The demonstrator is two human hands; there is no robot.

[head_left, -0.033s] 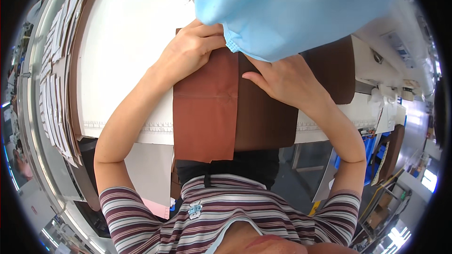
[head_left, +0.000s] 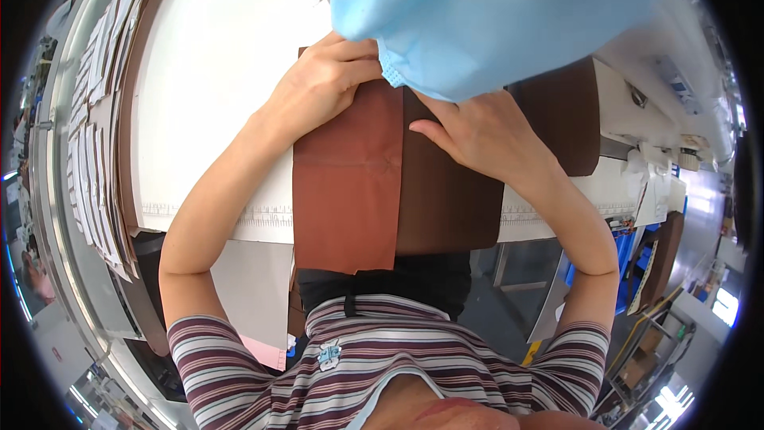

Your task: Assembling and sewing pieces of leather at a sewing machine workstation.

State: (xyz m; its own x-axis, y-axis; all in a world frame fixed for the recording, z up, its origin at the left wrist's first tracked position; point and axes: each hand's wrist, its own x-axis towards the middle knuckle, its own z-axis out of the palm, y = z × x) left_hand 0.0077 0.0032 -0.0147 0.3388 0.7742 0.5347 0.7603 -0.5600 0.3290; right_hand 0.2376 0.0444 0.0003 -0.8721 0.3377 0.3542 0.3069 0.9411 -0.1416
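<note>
A reddish-brown sheet (head_left: 347,191), leather-like, lies lengthwise over the left part of a dark brown sheet (head_left: 450,199). Its near end hangs past the table edge towards my waist. My left hand (head_left: 322,80) rests at the far part of the reddish-brown sheet, fingers bent and close together; their tips are hidden, so what they grip does not show. On the dark brown sheet lies my right hand (head_left: 497,135), open, its thumb stretched out towards the reddish-brown sheet's right edge. Light-blue thin fabric (head_left: 477,16), like a face mask, covers the fingertips of both hands.
Under the sheets is a white tabletop (head_left: 207,95) with ruler marks along its near edge. Stacked pieces (head_left: 99,111) with white sheets stand at the left. Another dark brown part (head_left: 561,119) extends beyond my right hand. Blue bins (head_left: 629,259) show at the lower right.
</note>
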